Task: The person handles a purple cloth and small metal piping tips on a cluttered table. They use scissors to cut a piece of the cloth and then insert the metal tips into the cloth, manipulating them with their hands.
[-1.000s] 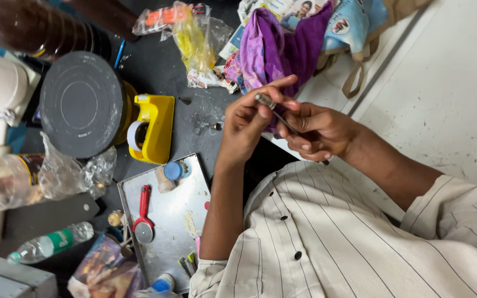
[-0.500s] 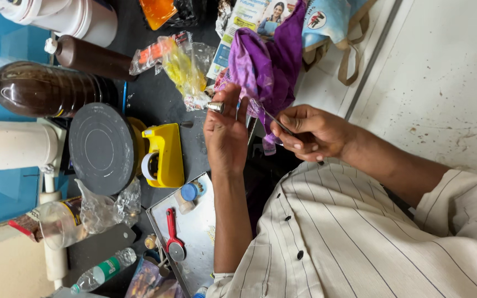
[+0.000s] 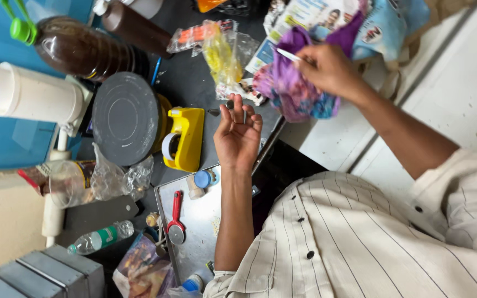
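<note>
My left hand (image 3: 237,140) is raised palm-up over the dark table, fingers loosely curled. It pinches a small dark piece (image 3: 230,104) at the fingertips, and a thin pin-like sliver lies against one finger. My right hand (image 3: 327,69) is further away, over a purple cloth (image 3: 291,91). It grips a thin white stick (image 3: 288,54) whose tip points off to the left. The two hands are apart. A yellow tape dispenser (image 3: 183,138) sits just left of my left hand.
Also on the table are a round grey lid (image 3: 125,118), a dark brown bottle with a green cap (image 3: 78,49), and a white cylinder (image 3: 28,94). Nearer me, a metal tray (image 3: 194,221) holds a red roller tool (image 3: 176,218). Plastic bags, printed packets and a small water bottle (image 3: 97,240) lie around.
My hands were together on a thin tool; they have now separated. The right hand carried the white stick out to the purple cloth, while the left hand stayed back and turned palm-up.
</note>
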